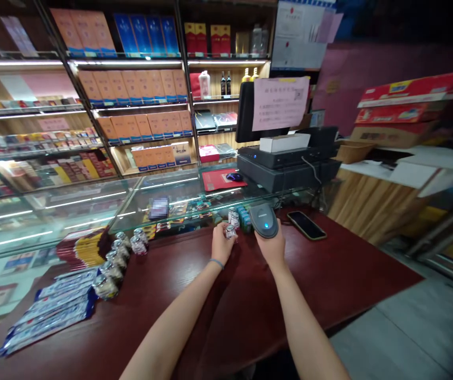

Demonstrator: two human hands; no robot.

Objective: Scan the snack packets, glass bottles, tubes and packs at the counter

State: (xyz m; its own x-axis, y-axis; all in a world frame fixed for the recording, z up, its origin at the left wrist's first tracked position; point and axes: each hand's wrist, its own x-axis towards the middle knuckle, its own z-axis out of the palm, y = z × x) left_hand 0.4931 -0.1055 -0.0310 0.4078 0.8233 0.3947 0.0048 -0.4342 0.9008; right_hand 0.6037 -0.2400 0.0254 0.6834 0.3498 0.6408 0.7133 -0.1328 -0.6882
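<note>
My left hand (222, 244) is closed round a small jar (230, 231) with a silvery lid, just above the dark red table. In my right hand (273, 250) is a grey barcode scanner (264, 220) with a blue light on its top; its head reaches away from me, to the right of the jar. Directly behind my left hand stand another small jar (233, 217) and a row of green-wrapped items (244, 217). Further left, several similar jars (112, 266) form a line, with pinkish ones (139, 241) beside them.
Blue-white packets (58, 303) and red-gold packets (86, 248) lie at the left. A phone (307, 225) rests right of the scanner. Behind the table are a glass counter (131, 203), a mouse (234, 177), a cash drawer (285, 171) and a monitor (246, 113). Stacked cartons (408, 108) stand right.
</note>
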